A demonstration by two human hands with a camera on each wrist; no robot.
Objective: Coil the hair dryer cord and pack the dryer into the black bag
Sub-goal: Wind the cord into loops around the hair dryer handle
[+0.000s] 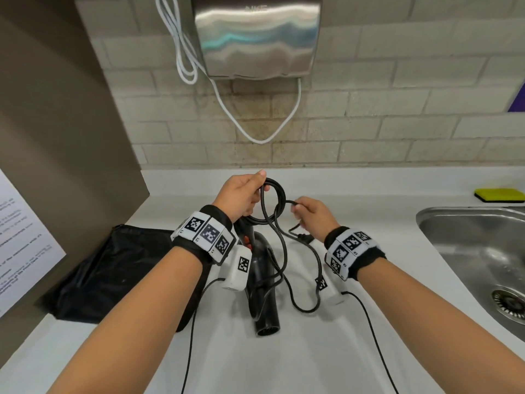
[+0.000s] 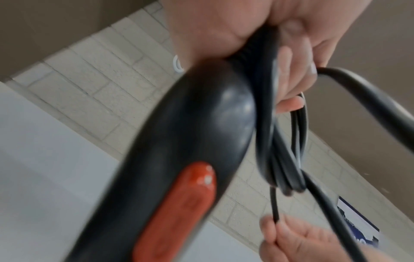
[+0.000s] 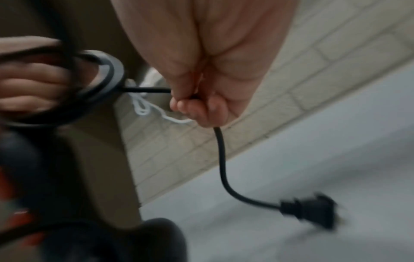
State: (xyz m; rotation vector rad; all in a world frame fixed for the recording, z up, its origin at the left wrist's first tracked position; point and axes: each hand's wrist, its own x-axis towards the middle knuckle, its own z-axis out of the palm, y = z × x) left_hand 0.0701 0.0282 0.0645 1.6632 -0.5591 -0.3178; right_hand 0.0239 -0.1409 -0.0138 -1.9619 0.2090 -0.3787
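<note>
My left hand (image 1: pixel 243 195) grips several loops of the black cord (image 1: pixel 279 199) together with the end of the black hair dryer's (image 1: pixel 262 282) handle. In the left wrist view the handle (image 2: pixel 179 150) with its red switch (image 2: pixel 179 212) hangs below the fingers (image 2: pixel 291 81) curled round the loops (image 2: pixel 275 141). My right hand (image 1: pixel 310 214) pinches the cord a short way from the plug (image 1: pixel 303 238), which dangles below the hand (image 3: pixel 201 92) as a blurred plug (image 3: pixel 309 211). The black bag (image 1: pixel 113 268) lies flat on the counter to the left.
A steel sink (image 1: pixel 468 245) is set into the white counter (image 1: pixel 355 194) on the right, with a yellow sponge (image 1: pixel 498 194) behind it. A metal hand dryer (image 1: pixel 255 35) with a white cable (image 1: pixel 255 132) hangs on the brick wall. A printed sheet (image 1: pixel 22 237) is on the left panel.
</note>
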